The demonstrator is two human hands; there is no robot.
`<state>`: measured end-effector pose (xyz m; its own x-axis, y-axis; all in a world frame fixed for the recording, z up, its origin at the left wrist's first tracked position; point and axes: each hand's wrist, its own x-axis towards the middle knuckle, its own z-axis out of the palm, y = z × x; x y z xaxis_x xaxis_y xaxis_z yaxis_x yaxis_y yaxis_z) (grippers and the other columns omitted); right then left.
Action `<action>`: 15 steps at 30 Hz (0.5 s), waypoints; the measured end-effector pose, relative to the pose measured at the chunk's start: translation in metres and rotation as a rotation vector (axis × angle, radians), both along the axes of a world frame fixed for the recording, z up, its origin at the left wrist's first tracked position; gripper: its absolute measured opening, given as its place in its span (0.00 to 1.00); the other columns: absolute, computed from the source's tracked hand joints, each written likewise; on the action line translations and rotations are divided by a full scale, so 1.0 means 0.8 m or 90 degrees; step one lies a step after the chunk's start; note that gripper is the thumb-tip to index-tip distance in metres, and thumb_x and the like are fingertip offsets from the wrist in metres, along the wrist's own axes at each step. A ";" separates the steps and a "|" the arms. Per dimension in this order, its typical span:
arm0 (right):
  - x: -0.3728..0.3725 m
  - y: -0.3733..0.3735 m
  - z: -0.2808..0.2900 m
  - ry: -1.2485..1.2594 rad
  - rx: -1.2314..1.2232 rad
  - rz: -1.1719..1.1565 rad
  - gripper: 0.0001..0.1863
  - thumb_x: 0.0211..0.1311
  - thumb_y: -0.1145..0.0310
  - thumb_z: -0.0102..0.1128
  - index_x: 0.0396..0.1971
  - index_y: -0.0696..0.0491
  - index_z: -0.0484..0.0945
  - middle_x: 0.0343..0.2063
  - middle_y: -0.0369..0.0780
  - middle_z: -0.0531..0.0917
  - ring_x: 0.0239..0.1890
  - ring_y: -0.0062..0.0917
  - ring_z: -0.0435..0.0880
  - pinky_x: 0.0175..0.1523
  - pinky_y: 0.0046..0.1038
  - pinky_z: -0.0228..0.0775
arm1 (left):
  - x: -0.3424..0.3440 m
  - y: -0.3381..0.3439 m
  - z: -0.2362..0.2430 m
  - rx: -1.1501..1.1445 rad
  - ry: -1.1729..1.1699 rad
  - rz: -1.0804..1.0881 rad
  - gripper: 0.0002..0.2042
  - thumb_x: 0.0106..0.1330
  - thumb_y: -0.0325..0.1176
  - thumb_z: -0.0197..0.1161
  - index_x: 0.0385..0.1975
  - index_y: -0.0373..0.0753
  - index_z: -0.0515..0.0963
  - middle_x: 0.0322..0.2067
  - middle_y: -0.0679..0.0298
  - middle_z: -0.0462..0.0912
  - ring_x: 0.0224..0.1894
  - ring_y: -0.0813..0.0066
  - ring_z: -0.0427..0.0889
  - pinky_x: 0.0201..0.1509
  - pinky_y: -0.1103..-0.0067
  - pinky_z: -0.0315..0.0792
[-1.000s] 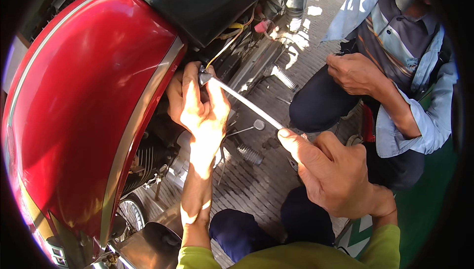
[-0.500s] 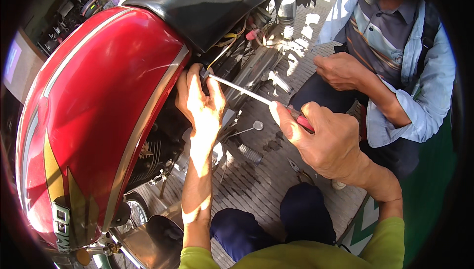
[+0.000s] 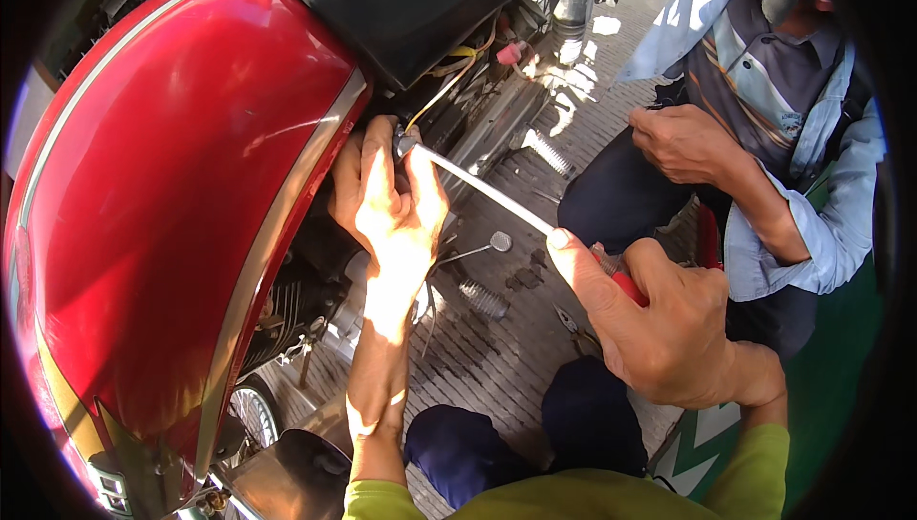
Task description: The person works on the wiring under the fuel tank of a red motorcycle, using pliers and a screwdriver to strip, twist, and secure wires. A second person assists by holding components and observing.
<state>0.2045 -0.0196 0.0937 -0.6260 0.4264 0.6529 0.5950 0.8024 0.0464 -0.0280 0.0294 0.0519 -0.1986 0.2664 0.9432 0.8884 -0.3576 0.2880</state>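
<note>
My right hand [image 3: 664, 324] is wrapped round the red handle of a screwdriver [image 3: 492, 192]. Its long bright shaft slants up and left, with the tip at a small dark part [image 3: 404, 145]. The fingers of my left hand [image 3: 390, 205] pinch that part just below the black seat, beside the red fuel tank [image 3: 191, 176] of a motorcycle. A thin yellow wire [image 3: 439, 100] runs up from near the part. Where the tip meets the part is too small to make out, and the tank's edge hides some of my left fingers.
A person in a light blue shirt [image 3: 807, 224] crouches at the right, one hand [image 3: 683, 143] held up close to my right hand. The black seat [image 3: 382, 4] overhangs the wiring. Pliers [image 3: 573, 324] lie on the ridged floor [image 3: 458, 358], near a foot pedal [image 3: 500, 241].
My right hand and the screwdriver handle have shifted a little right and down; the tip stays at the small part. My left hand keeps its pinch. The view has shifted slightly.
</note>
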 end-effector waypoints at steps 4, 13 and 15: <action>-0.004 -0.003 -0.004 0.038 -0.103 0.020 0.20 0.49 0.74 0.62 0.46 0.50 0.80 0.17 0.34 0.60 0.10 0.20 0.65 0.11 0.24 0.51 | -0.009 0.004 -0.004 0.027 0.007 0.001 0.12 0.56 0.19 0.63 0.40 0.31 0.77 0.30 0.57 0.75 0.26 0.76 0.74 0.29 0.83 0.69; 0.039 -0.023 0.021 0.077 -0.099 0.062 0.20 0.49 0.72 0.64 0.45 0.56 0.78 0.20 0.34 0.66 0.15 0.21 0.71 0.15 0.22 0.59 | 0.028 -0.030 0.014 -0.004 -0.010 -0.057 0.11 0.58 0.20 0.63 0.41 0.30 0.77 0.31 0.57 0.76 0.30 0.74 0.77 0.33 0.82 0.72; 0.053 -0.018 0.043 0.013 0.027 0.079 0.17 0.51 0.71 0.62 0.44 0.55 0.79 0.19 0.33 0.66 0.15 0.19 0.71 0.15 0.21 0.57 | 0.036 -0.034 0.022 0.021 0.053 0.008 0.12 0.56 0.19 0.62 0.40 0.31 0.76 0.29 0.56 0.75 0.25 0.71 0.77 0.28 0.81 0.72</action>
